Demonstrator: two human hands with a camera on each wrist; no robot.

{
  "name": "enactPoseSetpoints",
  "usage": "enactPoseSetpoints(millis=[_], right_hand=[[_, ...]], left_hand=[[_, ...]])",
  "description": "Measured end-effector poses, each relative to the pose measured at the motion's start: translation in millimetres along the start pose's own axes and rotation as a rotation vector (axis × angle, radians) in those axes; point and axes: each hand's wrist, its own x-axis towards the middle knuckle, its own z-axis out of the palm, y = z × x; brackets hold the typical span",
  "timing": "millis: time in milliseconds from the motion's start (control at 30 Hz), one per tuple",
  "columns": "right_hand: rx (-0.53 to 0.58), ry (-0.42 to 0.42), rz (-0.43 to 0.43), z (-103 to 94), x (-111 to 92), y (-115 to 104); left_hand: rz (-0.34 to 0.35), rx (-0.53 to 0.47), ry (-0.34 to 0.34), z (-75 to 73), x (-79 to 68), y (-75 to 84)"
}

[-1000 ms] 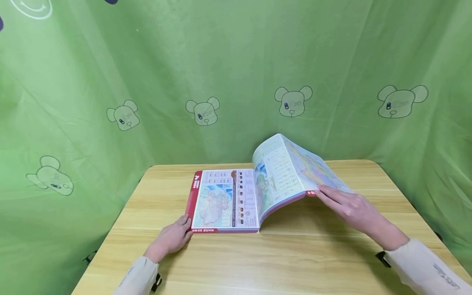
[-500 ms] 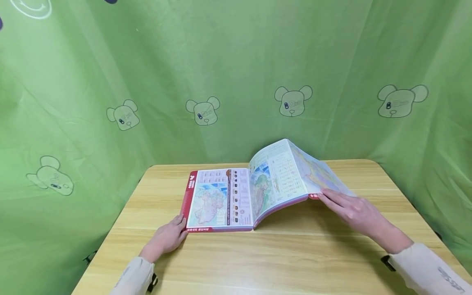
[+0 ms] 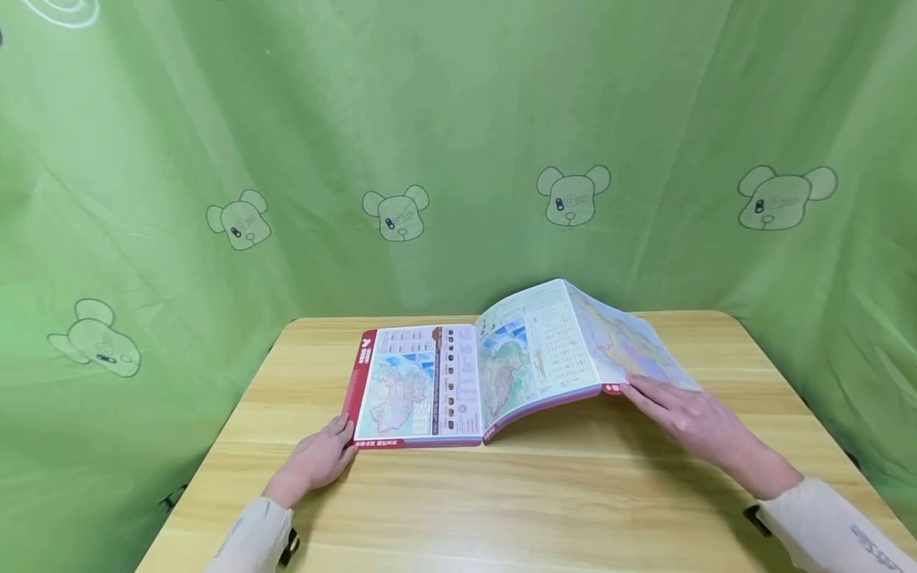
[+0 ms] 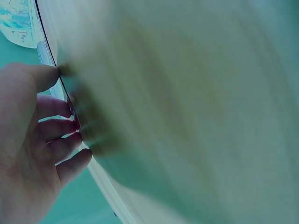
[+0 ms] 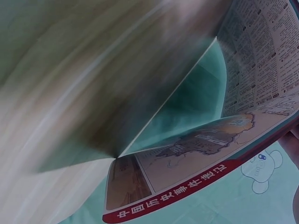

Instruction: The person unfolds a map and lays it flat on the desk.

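A map book with red edging lies open on the table, its left part flat. Its right part is raised in a curve from the spine and bends down at a crease into a sloping map panel. My left hand touches the red left edge near the front corner. In the left wrist view its thumb and fingers are spread, fingertips along the edge at the tabletop. My right hand holds the panel's near edge between fingers and thumb. The right wrist view shows the book's printed underside, with that hand mostly out of frame.
The wooden table has rounded far corners. Behind it and at both sides hangs a green curtain with bear-head outlines, close to the table's far edge.
The book's left part has slid a little to the left together with my left hand. The raised right part has sunk lower and flatter, my right hand moving slightly down with it.
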Motion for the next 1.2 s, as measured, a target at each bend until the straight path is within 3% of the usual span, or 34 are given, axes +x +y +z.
enactPoseSetpoints(millis=[133, 333, 700, 1200], right_hand=[[-0.001, -0.016, 0.005, -0.3, -9, 3], [-0.004, -0.102, 0.025, -3.2, -22, 7], [-0.009, -0.143, 0.020, 3.4, -45, 11], [0.021, -0.281, 0.035, 6.7, -63, 15]], left_hand=[[-0.011, 0.003, -0.008, 0.1, 1.0, 0.8], [-0.015, -0.004, 0.001, -2.1, 1.5, 3.3], [-0.022, -0.002, -0.004, 1.7, 2.8, 5.3], [-0.058, -0.010, -0.040, -0.5, 2.3, 12.1]])
